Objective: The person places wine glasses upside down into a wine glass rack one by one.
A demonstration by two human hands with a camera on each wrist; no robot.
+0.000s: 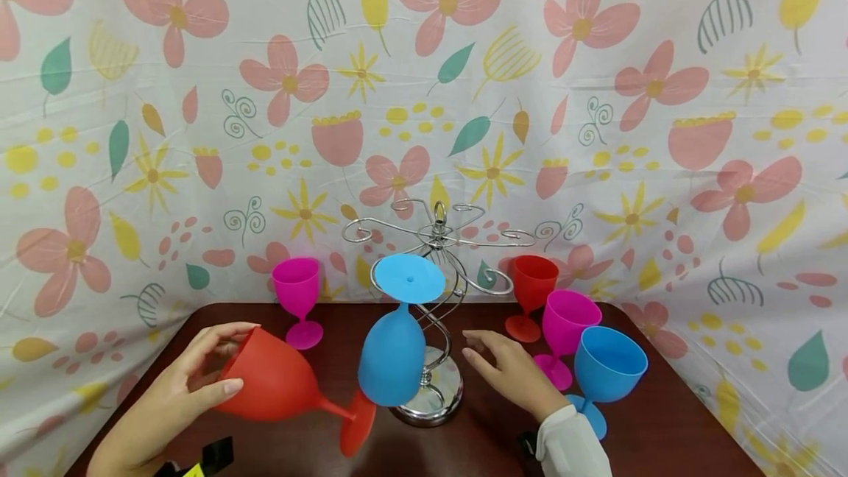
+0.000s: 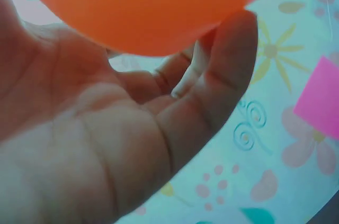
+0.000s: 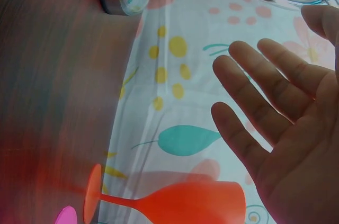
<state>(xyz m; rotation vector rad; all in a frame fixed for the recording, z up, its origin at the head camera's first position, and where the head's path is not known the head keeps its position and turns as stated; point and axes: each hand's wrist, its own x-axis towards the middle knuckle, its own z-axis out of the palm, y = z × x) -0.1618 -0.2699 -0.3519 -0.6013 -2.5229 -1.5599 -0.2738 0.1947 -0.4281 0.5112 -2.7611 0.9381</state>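
My left hand (image 1: 179, 381) grips a red plastic goblet (image 1: 274, 377) by the bowl near its rim, thumb in front and fingers behind. The goblet lies tilted on its side in the air, its foot pointing right. In the left wrist view the bowl (image 2: 153, 12) fills the top. A blue goblet (image 1: 394, 359) hangs upside down from a chrome spiral rack (image 1: 437, 238) at the centre, overlapping the red goblet's foot. To the right of the rack's base, my right hand (image 1: 510, 370) hovers over the table with fingers relaxed, holding nothing.
A magenta goblet (image 1: 297, 293) stands upright at the back left. On the right stand another red goblet (image 1: 532, 285), a magenta goblet (image 1: 566, 322) and a blue goblet (image 1: 608, 366). The dark wooden table (image 1: 232, 315) meets a floral curtain (image 1: 424, 131) behind.
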